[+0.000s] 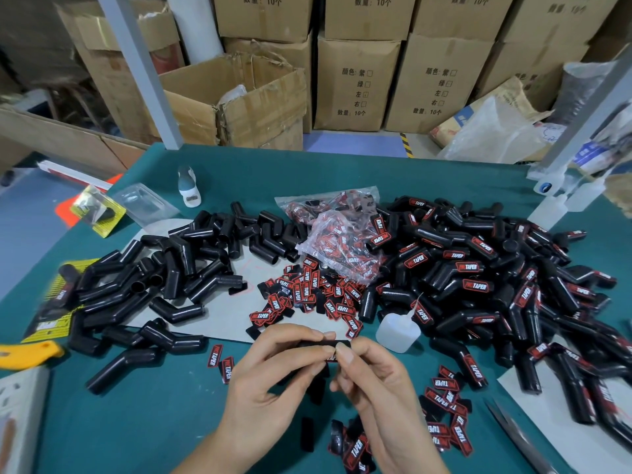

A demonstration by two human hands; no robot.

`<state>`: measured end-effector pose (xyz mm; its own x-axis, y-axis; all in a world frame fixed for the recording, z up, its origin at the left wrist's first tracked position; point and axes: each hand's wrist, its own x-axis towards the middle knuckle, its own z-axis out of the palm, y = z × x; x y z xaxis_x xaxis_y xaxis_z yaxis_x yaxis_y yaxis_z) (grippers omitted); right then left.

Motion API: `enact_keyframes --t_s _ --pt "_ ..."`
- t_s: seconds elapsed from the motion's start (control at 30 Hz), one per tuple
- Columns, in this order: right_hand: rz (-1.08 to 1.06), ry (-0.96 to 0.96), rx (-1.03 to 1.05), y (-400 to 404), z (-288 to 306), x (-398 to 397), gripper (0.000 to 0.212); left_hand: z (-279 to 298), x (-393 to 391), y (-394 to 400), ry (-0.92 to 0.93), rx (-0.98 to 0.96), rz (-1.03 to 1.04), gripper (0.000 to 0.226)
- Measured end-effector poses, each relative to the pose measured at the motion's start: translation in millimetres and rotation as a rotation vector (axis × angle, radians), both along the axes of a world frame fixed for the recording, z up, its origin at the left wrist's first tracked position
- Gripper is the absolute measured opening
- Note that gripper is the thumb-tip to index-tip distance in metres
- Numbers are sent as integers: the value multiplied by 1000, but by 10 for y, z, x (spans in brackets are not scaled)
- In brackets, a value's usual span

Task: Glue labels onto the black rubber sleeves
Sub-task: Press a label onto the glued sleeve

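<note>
Black label (330, 344) between both hands' fingertips

Head-mounted wide-angle view, single camera.
Faces forward and down, close over the green table (143, 422); cartons (355, 83) behind.

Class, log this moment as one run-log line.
left hand: pinches label | right hand: pinches same label | glue bottle: standing, untouched | unlabelled sleeves: piled left

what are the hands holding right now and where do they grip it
Both hands pinch one small black label seen from its dark side: the left hand at its left end, the right hand at its right end, between thumb and fingertips.
</note>
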<state>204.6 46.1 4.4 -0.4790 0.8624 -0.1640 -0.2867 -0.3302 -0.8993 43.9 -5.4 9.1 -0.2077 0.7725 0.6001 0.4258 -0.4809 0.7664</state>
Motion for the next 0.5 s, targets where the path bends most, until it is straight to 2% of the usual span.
enact_keyframes --t_s 0.5 --pt "-7 5 -7 11 -33 0 49 -23 -7 3 2 8 15 15"
